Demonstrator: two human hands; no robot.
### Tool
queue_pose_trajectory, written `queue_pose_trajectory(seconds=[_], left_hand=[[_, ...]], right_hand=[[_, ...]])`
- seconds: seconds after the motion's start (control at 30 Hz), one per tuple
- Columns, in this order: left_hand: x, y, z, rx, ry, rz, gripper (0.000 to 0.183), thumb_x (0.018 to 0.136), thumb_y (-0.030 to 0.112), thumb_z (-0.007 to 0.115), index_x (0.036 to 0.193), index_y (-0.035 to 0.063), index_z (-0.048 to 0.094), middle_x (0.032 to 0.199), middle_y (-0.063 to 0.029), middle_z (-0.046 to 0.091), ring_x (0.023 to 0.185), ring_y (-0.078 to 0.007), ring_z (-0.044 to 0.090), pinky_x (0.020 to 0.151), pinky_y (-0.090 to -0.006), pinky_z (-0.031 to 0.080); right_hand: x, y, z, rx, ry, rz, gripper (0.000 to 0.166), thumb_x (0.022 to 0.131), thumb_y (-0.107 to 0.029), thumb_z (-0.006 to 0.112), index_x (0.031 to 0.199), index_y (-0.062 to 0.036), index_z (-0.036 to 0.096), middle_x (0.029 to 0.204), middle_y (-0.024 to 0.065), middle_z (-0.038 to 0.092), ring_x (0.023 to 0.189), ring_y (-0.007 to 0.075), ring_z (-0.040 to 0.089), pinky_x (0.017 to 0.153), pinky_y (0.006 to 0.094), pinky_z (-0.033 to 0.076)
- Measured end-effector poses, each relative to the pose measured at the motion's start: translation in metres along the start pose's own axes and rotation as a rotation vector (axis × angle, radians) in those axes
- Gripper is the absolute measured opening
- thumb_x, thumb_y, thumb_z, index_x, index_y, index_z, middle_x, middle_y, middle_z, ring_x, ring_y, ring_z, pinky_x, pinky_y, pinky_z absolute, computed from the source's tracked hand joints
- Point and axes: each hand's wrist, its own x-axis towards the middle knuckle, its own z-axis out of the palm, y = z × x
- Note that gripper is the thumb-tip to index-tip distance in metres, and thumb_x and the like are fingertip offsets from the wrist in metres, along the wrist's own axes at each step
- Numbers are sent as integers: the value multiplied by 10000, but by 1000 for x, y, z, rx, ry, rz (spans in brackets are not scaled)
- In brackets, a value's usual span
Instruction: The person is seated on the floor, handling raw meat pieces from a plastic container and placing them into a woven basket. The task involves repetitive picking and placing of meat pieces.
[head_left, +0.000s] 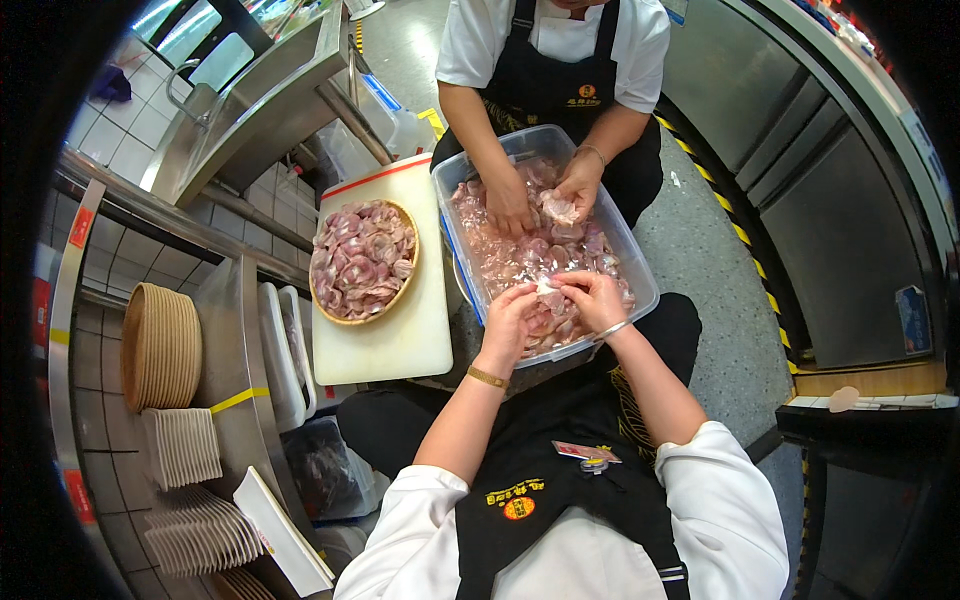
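Pinched between the fingertips of my left hand (510, 321) and my right hand (598, 300) is a small pale piece of meat (545, 287), probably a poultry gizzard. Both hands are above the near end of a clear plastic tub (636, 279). Inside it, many pink gizzard-like pieces (536, 259) sit in water. Across the tub, a co-worker has one hand (510, 204) down in the water. The co-worker's other hand (581, 184) holds a pale piece (561, 208). To the left, a round woven basket (417, 251) is heaped with similar meat (361, 259).
The basket rests on a white cutting board (401, 349) with a red stripe. Stacked woven baskets (161, 349) and white dishes (180, 448) fill a left shelf. A steel sink counter (262, 112) stands behind; steel cabinets (847, 247) line the right. My knees flank the tub.
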Motion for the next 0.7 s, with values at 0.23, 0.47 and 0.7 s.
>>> queue_pose_trajectory(seconds=[0.23, 0.47, 0.7], left_hand=[[12, -16, -23, 327, 15, 97, 131, 865, 145, 582, 906, 20, 591, 859, -33, 617, 753, -100, 592, 656, -250, 509], [8, -18, -14, 323, -9, 226, 121, 895, 135, 542, 867, 28, 589, 784, 23, 573, 681, -29, 493, 605, -175, 413], [9, -18, -19, 286, -63, 186, 96, 899, 123, 529, 863, 47, 575, 787, 32, 547, 694, -27, 485, 622, -183, 416]], right_hand=[[-6, -7, 6, -253, 133, -247, 209, 756, 13, 602, 953, -24, 660, 868, 84, 638, 774, 163, 604, 703, 252, 480], [-11, -16, 14, -242, 63, -303, 170, 701, -55, 678, 871, -39, 668, 810, 82, 599, 726, 218, 590, 660, 287, 479], [-6, -18, 20, -532, 157, -588, 91, 704, -38, 642, 763, -13, 578, 775, 114, 570, 727, 283, 560, 648, 353, 463]])
